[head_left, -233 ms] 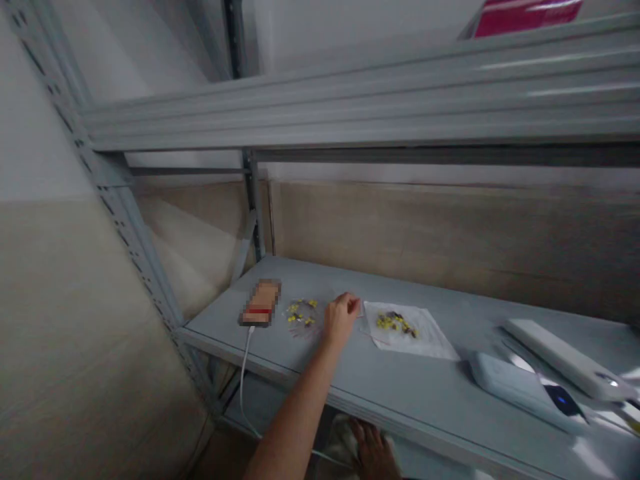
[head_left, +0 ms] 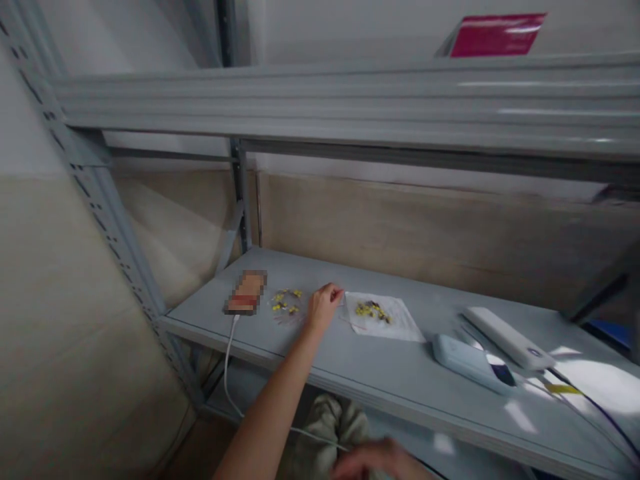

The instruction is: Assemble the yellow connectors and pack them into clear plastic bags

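Observation:
My left hand is over the grey shelf with its fingers pinched together. Whatever lies between the fingertips is too small to make out. Just right of it is a white sheet or flat bag, bearing a small pile of yellow and dark pieces. To the hand's left lies a loose group of small yellow-ended pieces with thin, wire-like legs. My right hand is low at the bottom edge, below the shelf and in front of my knee. Motion smears its fingers.
A phone with a blurred screen lies at the left, a white cable hanging from it. Further right are a light blue device and a white bar-shaped device with cables. The upper shelf beam crosses above, under a magenta box.
The camera view has shifted, moving the shelf items left in the picture. My right hand has changed from fingers laid on the knee to a blurred, turned pose. My left hand stays pinched.

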The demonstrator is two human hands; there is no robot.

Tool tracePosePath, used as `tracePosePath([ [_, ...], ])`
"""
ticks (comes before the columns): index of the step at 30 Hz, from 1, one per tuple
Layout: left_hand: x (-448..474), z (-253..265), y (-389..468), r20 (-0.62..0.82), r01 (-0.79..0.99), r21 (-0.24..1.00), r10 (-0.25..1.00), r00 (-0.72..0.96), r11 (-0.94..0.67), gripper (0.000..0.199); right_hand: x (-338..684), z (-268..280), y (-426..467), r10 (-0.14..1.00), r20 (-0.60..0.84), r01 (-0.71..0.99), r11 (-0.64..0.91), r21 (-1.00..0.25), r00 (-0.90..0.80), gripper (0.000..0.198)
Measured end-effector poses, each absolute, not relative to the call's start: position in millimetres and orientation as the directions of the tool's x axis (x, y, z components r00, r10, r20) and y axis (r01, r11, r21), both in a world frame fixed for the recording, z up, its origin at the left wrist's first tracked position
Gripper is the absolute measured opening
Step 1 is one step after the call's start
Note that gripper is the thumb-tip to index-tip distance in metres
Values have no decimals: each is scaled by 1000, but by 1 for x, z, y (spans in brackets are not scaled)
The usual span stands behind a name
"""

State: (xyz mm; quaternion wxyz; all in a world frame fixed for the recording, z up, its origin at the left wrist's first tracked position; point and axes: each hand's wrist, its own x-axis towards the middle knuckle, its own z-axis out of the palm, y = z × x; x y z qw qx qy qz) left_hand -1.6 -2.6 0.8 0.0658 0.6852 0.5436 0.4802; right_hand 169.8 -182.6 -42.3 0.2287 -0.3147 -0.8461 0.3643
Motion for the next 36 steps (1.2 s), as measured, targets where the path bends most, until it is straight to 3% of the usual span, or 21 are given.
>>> tracePosePath([
  [3,-2,0,-3,598,687,595,801,-33,-416,14,167,32,-134,846,395,376,518,-769,-357,32],
  [6,-3,-1,-4,602,707,580,798,-37,-404,14,153,58,-66,857,512,402,488,-775,-53,38],
  [14,-2,-3,-3,594,701,567,804,16,-433,8,131,-4,8,879,396,366,472,-802,-265,39],
  [20,-1,-2,-3,617,663,574,786,37,-481,15,134,-7,7,879,406,338,473,-814,-251,41],
  [31,-1,1,-5,602,630,580,793,95,-516,18,137,-2,3,858,449,505,510,-696,-248,42],
  [36,0,5,-9,577,700,515,804,144,-495,20,136,4,-5,848,475,691,489,-532,-235,41],
])
